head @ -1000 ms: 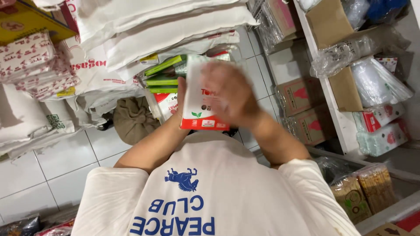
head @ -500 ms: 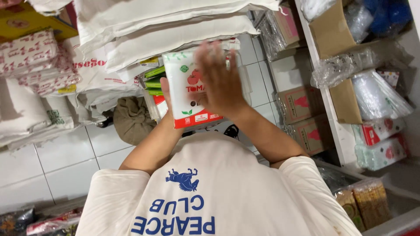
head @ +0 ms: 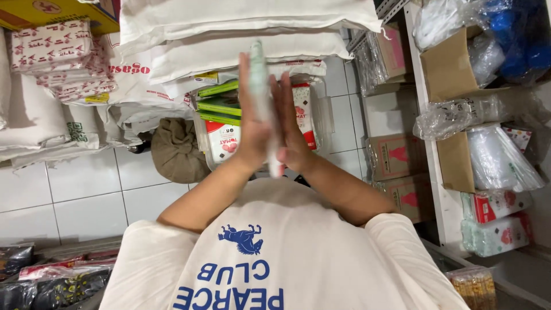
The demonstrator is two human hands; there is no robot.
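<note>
Left hand: the left hand (head: 251, 123) lay flat, fingers straight and together, pressed against one face of the thin packet (head: 261, 92).
Right hand: the right hand (head: 291, 129) mirrored it on the other face, palm in, so the two clamped the thing like a sandwich.
Packet: edge-on to the camera, upright between the palms, its pale top poking above the fingertips; flat palms would have kept it from buckling.
Behind the hands: a clear bin (head: 321, 112) on the floor, holding red-and-white pouches (head: 222, 140) and green flat packs (head: 218, 106), stacked on edge to fit.
Far: white sacks (head: 241, 28) piled flat.
Left: a brown cloth bundle (head: 177, 150) slumped on the white tiled floor (head: 74, 195).
Right: shelving (head: 427, 115) with cardboard boxes (head: 450, 72) of plastic bags.
</note>
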